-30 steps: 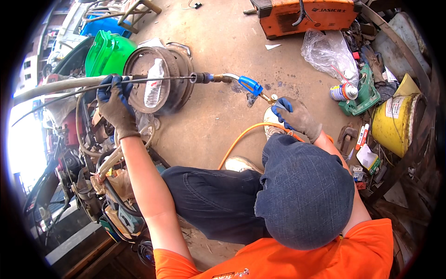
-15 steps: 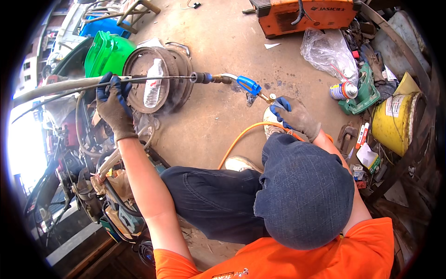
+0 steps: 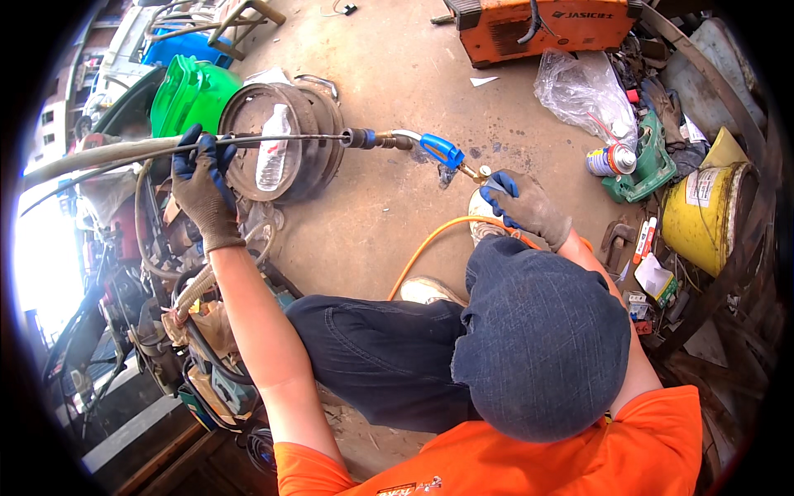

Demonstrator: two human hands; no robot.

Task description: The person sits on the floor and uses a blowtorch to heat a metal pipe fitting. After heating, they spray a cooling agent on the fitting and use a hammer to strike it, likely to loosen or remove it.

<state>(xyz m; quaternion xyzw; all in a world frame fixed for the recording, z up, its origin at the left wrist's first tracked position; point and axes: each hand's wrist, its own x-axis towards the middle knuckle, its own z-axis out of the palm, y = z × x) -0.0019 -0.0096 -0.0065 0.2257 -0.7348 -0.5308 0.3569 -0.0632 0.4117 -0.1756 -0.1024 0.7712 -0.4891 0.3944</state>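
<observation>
My gloved left hand (image 3: 203,186) is raised at the left, its fingers closed around a long thin dark rod (image 3: 285,139). The rod runs nearly level to the right, its end meeting the dark cylindrical head of a gas torch (image 3: 442,151). The torch has a blue grip, brass fittings and a bent metal neck. My gloved right hand (image 3: 525,202) grips its rear end, by the valve. An orange hose (image 3: 430,242) curves below that hand. No flame can be made out. Behind the rod, a clear plastic bottle (image 3: 273,153) lies on a rusty wheel rim (image 3: 318,161).
An orange machine (image 3: 538,37) stands at the far side. To the right are a plastic bag (image 3: 571,87), a spray can (image 3: 610,160), a green case (image 3: 649,169) and a yellow bucket (image 3: 703,219). A green bin (image 3: 194,99) and cluttered tools and hoses line the left. My denim-covered legs (image 3: 372,355) are bent below.
</observation>
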